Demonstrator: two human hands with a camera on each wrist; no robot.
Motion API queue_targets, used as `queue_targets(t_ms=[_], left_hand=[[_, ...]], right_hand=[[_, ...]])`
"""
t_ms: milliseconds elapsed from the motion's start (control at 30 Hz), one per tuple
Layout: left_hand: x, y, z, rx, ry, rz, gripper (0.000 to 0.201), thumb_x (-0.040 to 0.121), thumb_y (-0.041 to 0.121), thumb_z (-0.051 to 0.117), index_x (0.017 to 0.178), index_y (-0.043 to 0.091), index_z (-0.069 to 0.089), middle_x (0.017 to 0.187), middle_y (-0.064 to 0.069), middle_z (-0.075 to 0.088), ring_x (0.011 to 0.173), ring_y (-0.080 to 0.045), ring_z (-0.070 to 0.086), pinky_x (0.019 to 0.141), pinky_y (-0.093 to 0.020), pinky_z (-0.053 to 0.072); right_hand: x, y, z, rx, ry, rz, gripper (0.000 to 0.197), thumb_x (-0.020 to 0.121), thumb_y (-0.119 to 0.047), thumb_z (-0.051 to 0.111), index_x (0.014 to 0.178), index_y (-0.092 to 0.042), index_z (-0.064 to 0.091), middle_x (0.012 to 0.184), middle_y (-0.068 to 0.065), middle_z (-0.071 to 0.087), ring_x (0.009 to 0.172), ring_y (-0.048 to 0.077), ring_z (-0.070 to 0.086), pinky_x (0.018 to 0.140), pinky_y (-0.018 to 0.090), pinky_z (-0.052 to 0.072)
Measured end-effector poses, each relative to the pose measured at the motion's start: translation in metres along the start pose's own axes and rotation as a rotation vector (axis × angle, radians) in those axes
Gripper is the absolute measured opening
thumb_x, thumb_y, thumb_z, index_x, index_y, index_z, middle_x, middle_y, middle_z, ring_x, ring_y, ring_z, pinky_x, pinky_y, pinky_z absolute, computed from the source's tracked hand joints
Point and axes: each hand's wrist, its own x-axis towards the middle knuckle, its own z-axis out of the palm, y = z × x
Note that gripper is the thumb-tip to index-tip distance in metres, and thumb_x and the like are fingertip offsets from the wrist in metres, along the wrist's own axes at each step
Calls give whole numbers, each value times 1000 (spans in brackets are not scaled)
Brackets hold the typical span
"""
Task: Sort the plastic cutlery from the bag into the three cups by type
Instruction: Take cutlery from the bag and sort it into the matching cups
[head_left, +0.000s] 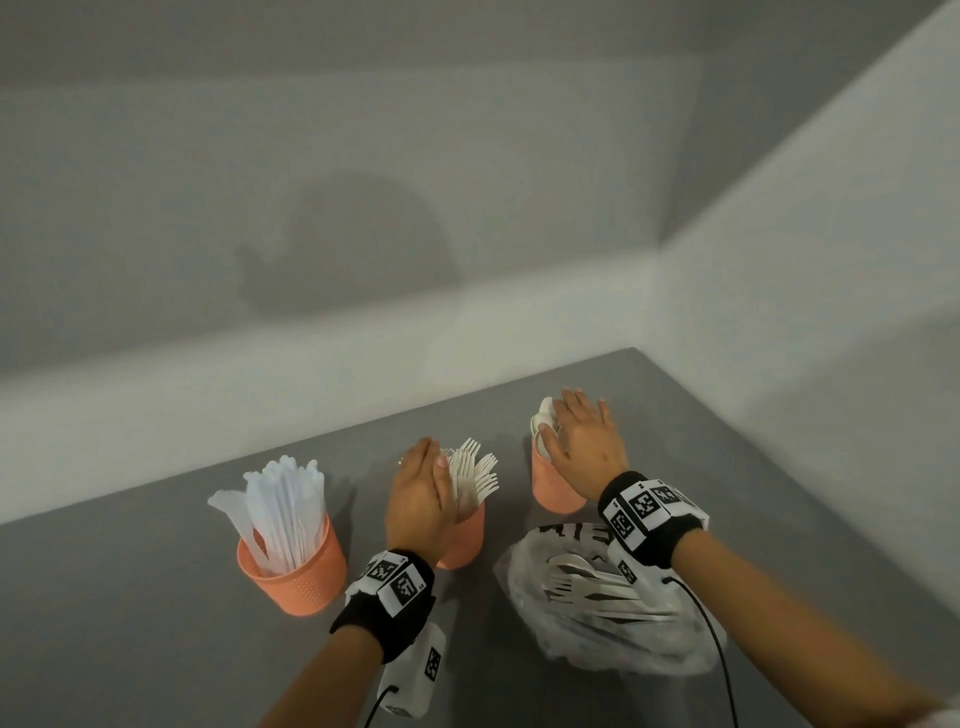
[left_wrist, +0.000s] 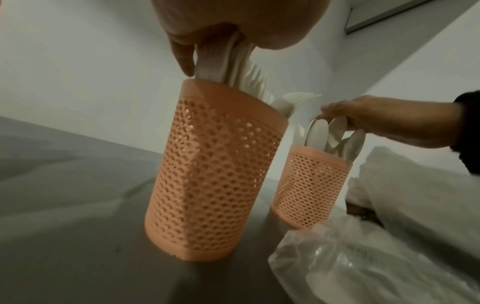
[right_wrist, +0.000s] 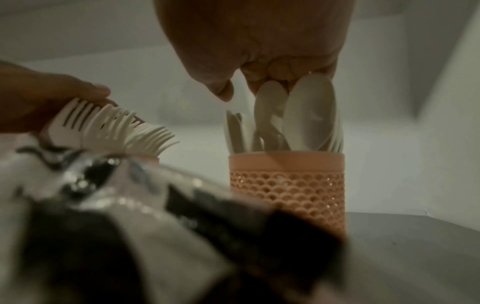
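Three orange perforated cups stand in a row on the grey table (head_left: 130, 613). The left cup (head_left: 298, 577) holds white knives (head_left: 283, 512). The middle cup (head_left: 465, 540) holds forks (head_left: 475, 470); my left hand (head_left: 418, 486) lies flat with straight fingers against the forks' left side. In the left wrist view its thumb (left_wrist: 183, 55) touches the forks (left_wrist: 241, 67) above the cup (left_wrist: 215, 174). The right cup (head_left: 550, 486) holds spoons (head_left: 543, 415); my right hand (head_left: 587, 436) rests flat on their tops, fingers spread. In the right wrist view the spoons (right_wrist: 309, 111) sit under my fingers.
A crumpled clear plastic bag (head_left: 597, 623) with several pieces of white cutlery inside lies in front of the right cup, under my right wrist. White walls close off the table at the back and the right. Bare table surface lies left of the knife cup.
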Motion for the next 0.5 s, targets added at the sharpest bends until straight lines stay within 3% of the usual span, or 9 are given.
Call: queue_targets(t_ms=[100, 167, 267, 333, 400, 500], left_hand=[[3, 5, -5, 77, -50, 5, 49, 98, 18, 32, 143, 0, 29, 150, -16, 32, 140, -27, 27, 117, -32, 19], [1, 6, -6, 156, -72, 58, 60, 93, 32, 29, 143, 0, 28, 150, -17, 30, 141, -30, 26, 117, -39, 18], [-5, 11, -1, 319, -111, 137, 76, 86, 46, 3, 143, 2, 28, 153, -14, 25, 144, -28, 19, 118, -37, 10], [-7, 13, 4, 417, -158, 122, 72, 91, 50, 8, 147, 6, 19, 156, -10, 18, 146, -24, 11, 118, -36, 5], [-4, 17, 5, 473, -172, 96, 70, 95, 53, 17, 148, 8, 12, 157, -9, 12, 146, -24, 7, 119, -38, 5], [-3, 21, 5, 507, -178, 47, 71, 95, 53, 22, 148, 9, 8, 157, -9, 10, 146, -24, 5, 119, -39, 5]], right_hand=[[4, -3, 1, -25, -39, 25, 68, 89, -45, 14, 140, -7, 36, 155, 13, 22, 145, 24, 11, 118, 41, 4], [7, -4, 3, -63, -43, 48, 70, 88, -50, 13, 144, -10, 30, 157, 14, 14, 146, 26, 5, 117, 46, 1], [8, -3, 8, -143, -136, 40, 84, 81, -61, 3, 148, -13, 19, 158, 11, 8, 147, 25, 5, 116, 50, 0], [8, -2, 11, -161, -170, 35, 81, 86, -64, 7, 148, -12, 15, 158, 10, 9, 146, 24, 7, 116, 51, 1], [9, -2, 10, -136, -177, 42, 68, 95, -56, 17, 149, -14, 14, 159, 11, 6, 147, 25, 4, 116, 50, 0], [9, -2, 9, -135, -164, 35, 58, 99, -46, 18, 149, -18, 15, 158, 12, 6, 147, 26, 4, 116, 50, 0]])
